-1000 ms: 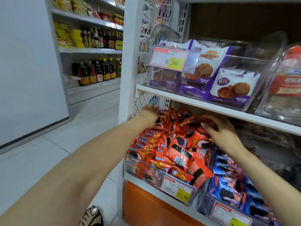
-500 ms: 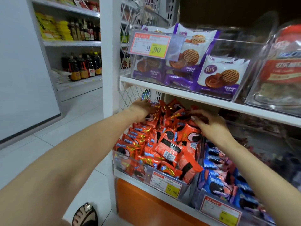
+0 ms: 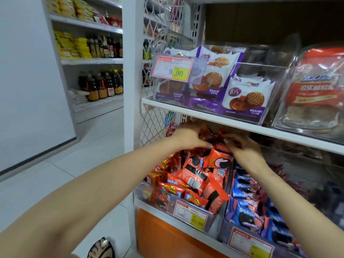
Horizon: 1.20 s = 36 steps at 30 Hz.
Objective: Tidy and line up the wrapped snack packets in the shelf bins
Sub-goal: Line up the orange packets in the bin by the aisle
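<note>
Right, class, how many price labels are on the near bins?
3: the 9.90 label on the upper shelf's purple-biscuit bin, the 27.80 label on the orange-packet bin below, a third label on the blue-packet bin at bottom right. Further bins may hide more.

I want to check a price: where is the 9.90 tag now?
Head view, upper centre: the 9.90 tag hangs on the front of the clear bin of purple packets, on the shelf above the red packets.

orange snack packets [image 3: 195,175] | heaped, jumbled, overlapping | in clear bin [image 3: 149,194]
</note>
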Motion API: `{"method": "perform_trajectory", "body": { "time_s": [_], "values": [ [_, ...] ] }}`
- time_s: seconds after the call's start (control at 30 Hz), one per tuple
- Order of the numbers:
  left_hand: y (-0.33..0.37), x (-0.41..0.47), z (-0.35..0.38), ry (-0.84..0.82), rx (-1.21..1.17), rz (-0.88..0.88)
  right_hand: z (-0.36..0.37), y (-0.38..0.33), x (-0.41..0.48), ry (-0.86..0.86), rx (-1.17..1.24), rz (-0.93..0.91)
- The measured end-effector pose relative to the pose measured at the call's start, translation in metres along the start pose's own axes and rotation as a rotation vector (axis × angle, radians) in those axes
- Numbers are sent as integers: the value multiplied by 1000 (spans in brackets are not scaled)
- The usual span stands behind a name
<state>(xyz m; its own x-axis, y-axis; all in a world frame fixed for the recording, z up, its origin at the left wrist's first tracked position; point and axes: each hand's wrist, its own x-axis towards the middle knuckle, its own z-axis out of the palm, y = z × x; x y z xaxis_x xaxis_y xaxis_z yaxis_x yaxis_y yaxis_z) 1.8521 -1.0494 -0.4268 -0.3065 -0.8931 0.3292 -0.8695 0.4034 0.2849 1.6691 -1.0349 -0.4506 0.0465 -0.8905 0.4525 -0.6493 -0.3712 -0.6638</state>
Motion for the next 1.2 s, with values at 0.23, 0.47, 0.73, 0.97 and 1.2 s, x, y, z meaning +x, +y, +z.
{"method": "perform_trajectory", "body": {
  "time_s": [0.23,0.47,0.73,0.97,1.2],
  "values": [
    [2,-5,-8,289,-407,-145,-6,-7,-4,7,80,-13],
    [-4,-42,-27,51,-894,-147,-3,-29,-7,-3,523,25],
    [-22,-55,-22,49,-928,-271,7,-34,-10,-41,547,172],
    [-23,-66,-24,-176,-671,-159,15,-36,-23,-140,423,97],
    [-63,-33,-43,-112,47,-191,-5,-8,-9,45,163,-29]
  ]
}}
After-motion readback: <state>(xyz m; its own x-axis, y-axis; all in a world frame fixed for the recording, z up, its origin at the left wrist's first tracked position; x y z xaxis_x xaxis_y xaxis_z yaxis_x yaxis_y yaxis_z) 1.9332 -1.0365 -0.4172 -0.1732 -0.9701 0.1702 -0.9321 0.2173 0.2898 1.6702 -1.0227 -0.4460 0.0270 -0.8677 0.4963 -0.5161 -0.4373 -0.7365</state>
